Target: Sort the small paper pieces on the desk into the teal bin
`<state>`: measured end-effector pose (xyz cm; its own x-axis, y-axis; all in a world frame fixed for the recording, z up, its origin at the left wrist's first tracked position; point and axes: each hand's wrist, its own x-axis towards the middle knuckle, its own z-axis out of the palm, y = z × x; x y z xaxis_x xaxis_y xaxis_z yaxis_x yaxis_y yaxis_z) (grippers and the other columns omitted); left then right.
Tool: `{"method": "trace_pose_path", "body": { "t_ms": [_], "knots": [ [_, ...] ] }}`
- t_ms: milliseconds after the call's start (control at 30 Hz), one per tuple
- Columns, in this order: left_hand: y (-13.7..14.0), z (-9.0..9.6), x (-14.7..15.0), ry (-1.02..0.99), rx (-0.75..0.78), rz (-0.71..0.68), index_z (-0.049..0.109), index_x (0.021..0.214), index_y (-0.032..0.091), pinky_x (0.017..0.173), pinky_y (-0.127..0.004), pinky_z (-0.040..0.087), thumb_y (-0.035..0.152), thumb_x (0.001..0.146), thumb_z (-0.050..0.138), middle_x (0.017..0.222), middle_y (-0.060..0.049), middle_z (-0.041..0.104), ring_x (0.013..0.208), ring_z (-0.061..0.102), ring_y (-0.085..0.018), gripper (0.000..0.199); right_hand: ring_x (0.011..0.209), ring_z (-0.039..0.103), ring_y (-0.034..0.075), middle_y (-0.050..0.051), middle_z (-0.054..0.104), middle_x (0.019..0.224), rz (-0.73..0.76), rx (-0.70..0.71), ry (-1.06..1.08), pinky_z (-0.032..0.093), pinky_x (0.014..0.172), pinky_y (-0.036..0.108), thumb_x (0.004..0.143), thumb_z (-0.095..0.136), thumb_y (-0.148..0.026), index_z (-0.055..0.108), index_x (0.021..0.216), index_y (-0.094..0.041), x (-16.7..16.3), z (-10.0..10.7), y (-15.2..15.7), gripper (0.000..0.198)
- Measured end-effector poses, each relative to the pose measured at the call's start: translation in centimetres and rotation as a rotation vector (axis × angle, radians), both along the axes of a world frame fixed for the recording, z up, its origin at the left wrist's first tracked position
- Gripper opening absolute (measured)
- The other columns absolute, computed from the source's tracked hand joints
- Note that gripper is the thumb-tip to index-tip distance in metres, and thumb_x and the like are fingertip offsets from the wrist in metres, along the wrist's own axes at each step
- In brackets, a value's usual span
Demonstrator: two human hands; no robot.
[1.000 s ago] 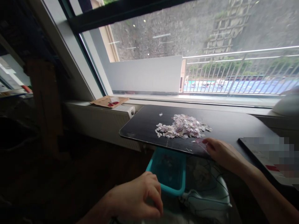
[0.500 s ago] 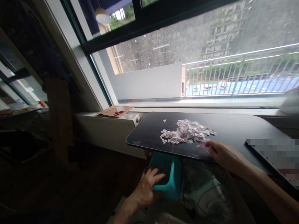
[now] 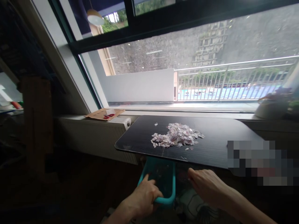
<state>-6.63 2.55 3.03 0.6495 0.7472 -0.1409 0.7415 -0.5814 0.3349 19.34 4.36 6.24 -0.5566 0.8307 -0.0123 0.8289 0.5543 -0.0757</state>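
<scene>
My left hand (image 3: 147,193) grips the near left rim of a teal plastic bin (image 3: 173,183), with some fingers reaching inside it. The bin sits below the front edge of the black table (image 3: 217,137), tilted so that its opening faces me; its dim inside is hard to make out. My right hand (image 3: 206,183) is closed in a pinch just in front of the table edge, right of the bin. A faint clear plastic bag (image 3: 182,175) hangs from its fingertips, barely visible. On the table lies a heap of small white paper scraps (image 3: 178,135).
Red-handled scissors (image 3: 108,116) lie on brown paper (image 3: 97,114) on the sill at left, above a radiator (image 3: 93,137). A blurred-out object (image 3: 252,155) covers the table's right end. A large window spans the back; a cardboard piece (image 3: 36,124) stands at far left.
My right hand has drawn back from the paper heap, off the table edge toward the bin, with the clear plastic bag. My left hand has closed on the bin's rim, and the bin has tipped toward me.
</scene>
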Motion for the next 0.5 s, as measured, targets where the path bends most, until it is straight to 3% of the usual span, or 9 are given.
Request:
{"method": "trace_pose_path", "body": {
  "t_ms": [167, 500],
  "knots": [
    [0.2, 1.5, 0.6, -0.021, -0.092, 0.043, 0.055, 0.063, 0.020, 0.106, -0.056, 0.017, 0.022, 0.073, 0.061, 0.071, 0.003, 0.062, 0.084, 0.059, -0.017, 0.012, 0.054, 0.061, 0.017, 0.003, 0.066, 0.066, -0.078, 0.004, 0.054, 0.015, 0.048, 0.029, 0.087, 0.039, -0.008, 0.050, 0.079, -0.019, 3.0, -2.2, -0.7, 0.018],
    [-1.6, 3.1, -0.2, -0.098, -0.143, 0.114, 0.051, 0.063, 0.019, 0.109, -0.042, 0.018, 0.019, 0.075, 0.058, 0.065, 0.008, 0.058, 0.069, 0.058, -0.009, 0.013, 0.063, 0.056, 0.015, 0.000, 0.060, 0.069, -0.064, -0.030, 0.330, 0.040, 0.058, 0.024, 0.091, 0.039, -0.021, 0.049, 0.073, -0.022, 6.4, -3.9, -4.0, 0.021]
  ]
}}
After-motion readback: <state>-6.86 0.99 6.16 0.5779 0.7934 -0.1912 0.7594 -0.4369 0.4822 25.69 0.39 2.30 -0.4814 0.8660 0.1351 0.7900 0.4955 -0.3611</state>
